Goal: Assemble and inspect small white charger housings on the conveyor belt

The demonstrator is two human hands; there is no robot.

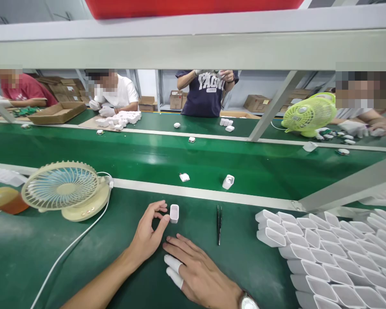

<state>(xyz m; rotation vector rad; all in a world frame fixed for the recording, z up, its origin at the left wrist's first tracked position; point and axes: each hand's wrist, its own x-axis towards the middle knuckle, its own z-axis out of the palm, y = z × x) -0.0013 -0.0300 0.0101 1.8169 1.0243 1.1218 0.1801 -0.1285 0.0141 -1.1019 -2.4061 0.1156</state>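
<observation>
A small white plastic casing (pixel 174 213) stands upright on the green tabletop, its open top facing me. Right beside it is my left hand (pixel 149 231), fingers curved and apart, the thumb tip at the casing's side; whether it touches I cannot tell. My right hand (pixel 199 270) lies palm down nearer to me, fingers stretched out, holding nothing. White finger cots cover two of its fingers, and a watch (pixel 248 301) is on that wrist. A pair of black tweezers (pixel 219 225) lies to the right of both hands.
Many similar white casings (pixel 328 244) stand in rows at the right. A cream fan (pixel 67 189) with a cable is at the left. On the green belt (pixel 141 154) ahead are a white casing (pixel 228 182) and small white parts (pixel 184 177). Several co-workers sit or stand beyond.
</observation>
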